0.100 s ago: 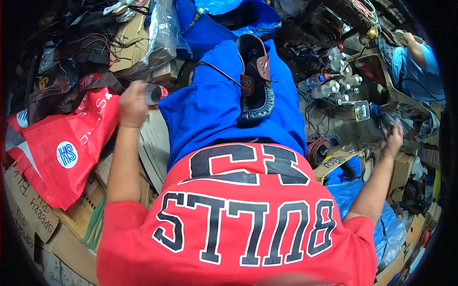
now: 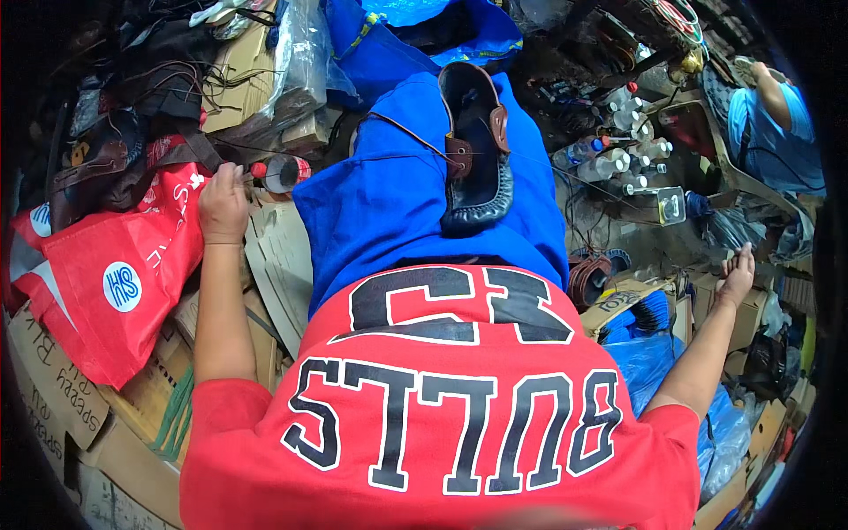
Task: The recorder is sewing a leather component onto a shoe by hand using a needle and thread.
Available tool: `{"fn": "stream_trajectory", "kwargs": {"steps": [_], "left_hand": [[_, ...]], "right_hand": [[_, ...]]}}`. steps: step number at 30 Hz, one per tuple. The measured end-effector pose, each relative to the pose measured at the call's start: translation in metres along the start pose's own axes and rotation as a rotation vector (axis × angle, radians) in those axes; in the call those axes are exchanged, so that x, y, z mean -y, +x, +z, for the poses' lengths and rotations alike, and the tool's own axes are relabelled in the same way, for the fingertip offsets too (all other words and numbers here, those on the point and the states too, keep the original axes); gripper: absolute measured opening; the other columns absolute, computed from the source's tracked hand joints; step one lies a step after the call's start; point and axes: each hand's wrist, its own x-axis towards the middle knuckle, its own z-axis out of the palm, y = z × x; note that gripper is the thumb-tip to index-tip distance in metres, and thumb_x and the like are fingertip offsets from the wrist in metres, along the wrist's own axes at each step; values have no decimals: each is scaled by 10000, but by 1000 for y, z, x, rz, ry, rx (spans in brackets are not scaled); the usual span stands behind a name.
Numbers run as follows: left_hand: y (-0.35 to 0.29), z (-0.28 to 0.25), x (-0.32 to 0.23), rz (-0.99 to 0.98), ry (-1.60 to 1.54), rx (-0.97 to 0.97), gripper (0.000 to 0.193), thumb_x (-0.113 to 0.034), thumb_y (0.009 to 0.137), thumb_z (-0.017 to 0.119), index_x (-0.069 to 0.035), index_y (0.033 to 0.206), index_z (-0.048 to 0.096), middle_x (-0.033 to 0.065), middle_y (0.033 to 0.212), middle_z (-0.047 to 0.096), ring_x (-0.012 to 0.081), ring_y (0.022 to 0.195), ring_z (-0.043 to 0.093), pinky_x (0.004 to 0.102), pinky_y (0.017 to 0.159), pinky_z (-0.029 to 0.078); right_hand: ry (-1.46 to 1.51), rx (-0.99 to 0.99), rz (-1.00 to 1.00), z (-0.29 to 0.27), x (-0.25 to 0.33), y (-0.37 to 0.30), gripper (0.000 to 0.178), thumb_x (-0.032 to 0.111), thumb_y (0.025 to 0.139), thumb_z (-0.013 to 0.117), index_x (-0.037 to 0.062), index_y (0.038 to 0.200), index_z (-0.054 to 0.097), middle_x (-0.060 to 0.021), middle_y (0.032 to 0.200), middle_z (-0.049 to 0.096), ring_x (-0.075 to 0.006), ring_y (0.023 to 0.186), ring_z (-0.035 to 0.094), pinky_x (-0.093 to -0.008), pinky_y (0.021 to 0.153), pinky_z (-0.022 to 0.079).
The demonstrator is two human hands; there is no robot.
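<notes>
A dark blue and brown leather moccasin [image 2: 481, 201], with a gathered toe seam and lace eyelets, lies on the blue cloth [image 2: 371, 212] over my lap, its toe toward me. Thin thread runs out from the shoe to both sides, and a brown lace trails left from it. Far out to the left, my left hand [image 2: 224, 205] is closed on the thread beside a red bag [image 2: 132, 265]. My right hand [image 2: 736, 276] is stretched wide to the right, fingers pinched on the thread. Close to the fingers the thread is too fine to follow.
A bottle with a red cap [image 2: 284, 173] lies right of my left hand. Several plastic bottles [image 2: 609, 165] stand at right. Another brown shoe [image 2: 586, 278] sits near a box with blue bristles [image 2: 649, 311]. A person in light blue [image 2: 768, 132] is at far right.
My left hand has moved slightly outward and down, uncovering the red-capped bottle. My right hand has shifted a little outward and down. The moccasin has turned slightly on my lap.
</notes>
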Motion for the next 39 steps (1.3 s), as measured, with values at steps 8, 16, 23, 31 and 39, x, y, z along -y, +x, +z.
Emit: {"fn": "stream_trajectory", "kwargs": {"steps": [8,16,23,31,39], "left_hand": [[72,8,-174,-29,-647,210,378,-325,838,665,-16,1054,634,112,1023,653,196,953,609,302,870,451],[112,68,-240,49,-748,757,470,-339,746,763,13,1015,607,129,1002,647,176,897,611,291,825,464],[117,77,-223,47,-1165,1165,278,-183,753,757,-25,964,668,20,872,670,90,808,597,253,773,464],[114,78,-222,-2,-1238,1183,305,-204,748,765,-25,977,671,23,866,676,91,802,606,249,770,470],[112,74,-222,26,-1188,1194,301,-209,756,761,-26,977,671,10,863,667,88,808,596,243,780,461]], "right_hand": [[-506,708,-246,303,7,-94,200,157,896,585,55,1044,672,-6,941,584,-74,823,501,-219,711,392],[-435,1028,-317,432,20,-143,136,20,784,675,47,916,689,-39,888,620,-138,870,579,-268,788,452],[-353,1163,-250,438,3,-138,83,1,798,669,29,875,655,-4,888,572,-90,847,548,-240,768,442],[-379,1167,-327,435,2,-142,76,20,764,689,49,831,665,-11,850,588,-118,849,543,-256,782,434],[-423,1111,-458,433,-2,-151,71,39,760,699,54,823,669,-19,851,621,-151,877,537,-286,817,421]]}}
